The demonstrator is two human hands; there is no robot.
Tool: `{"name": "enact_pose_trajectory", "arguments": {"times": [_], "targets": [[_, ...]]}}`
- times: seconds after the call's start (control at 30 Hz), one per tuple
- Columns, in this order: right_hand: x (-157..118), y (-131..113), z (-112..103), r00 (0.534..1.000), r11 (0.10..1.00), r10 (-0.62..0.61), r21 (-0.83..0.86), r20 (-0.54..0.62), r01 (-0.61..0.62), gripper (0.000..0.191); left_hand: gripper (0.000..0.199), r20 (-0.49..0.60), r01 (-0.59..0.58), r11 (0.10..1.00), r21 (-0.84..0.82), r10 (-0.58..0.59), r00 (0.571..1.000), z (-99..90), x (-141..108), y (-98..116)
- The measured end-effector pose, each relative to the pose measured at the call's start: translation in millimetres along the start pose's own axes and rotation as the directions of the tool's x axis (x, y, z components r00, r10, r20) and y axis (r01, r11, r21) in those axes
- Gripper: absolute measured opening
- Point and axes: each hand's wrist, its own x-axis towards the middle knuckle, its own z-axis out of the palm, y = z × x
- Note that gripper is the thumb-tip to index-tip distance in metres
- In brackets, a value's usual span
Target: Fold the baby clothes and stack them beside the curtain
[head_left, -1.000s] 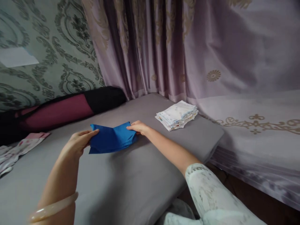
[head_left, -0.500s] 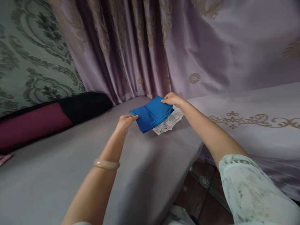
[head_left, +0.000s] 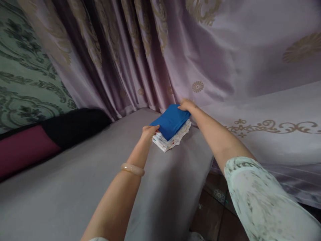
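A folded blue cloth [head_left: 173, 120], perhaps a garment, is held flat between my two hands. My left hand [head_left: 149, 131] pinches its near left corner, thumb on top. At the far right corner, my right hand [head_left: 187, 105] grips the cloth with the fingertips. Directly beneath lies a folded white cloth with a colourful print [head_left: 167, 145], its near and right edges showing. Whether the blue cloth rests fully on the white one cannot be made out. A pale bangle [head_left: 132, 169] circles my left wrist.
Both cloths are at the corner of a grey-covered bed [head_left: 100, 174]. Purple curtains [head_left: 140, 67] hang right behind. A long black and maroon cushion [head_left: 50, 140] lies along the wall at left. Dark tiled floor [head_left: 208, 214] shows beyond the bed's right edge.
The blue cloth has moved right and now lies over the printed white cloth, covering its middle. My left hand has travelled right with it. The camera view has shifted too.
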Motion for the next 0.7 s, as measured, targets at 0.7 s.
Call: {"name": "enact_pose_trajectory", "arguments": {"times": [0.7], "targets": [[-7, 12, 63, 0.985, 0.957, -0.165, -0.249, -0.048, 0.148, 0.032, 0.031, -0.178, -0.119, 0.942, 0.314, 0.181, 0.967, 29.9, 28, -72]]}}
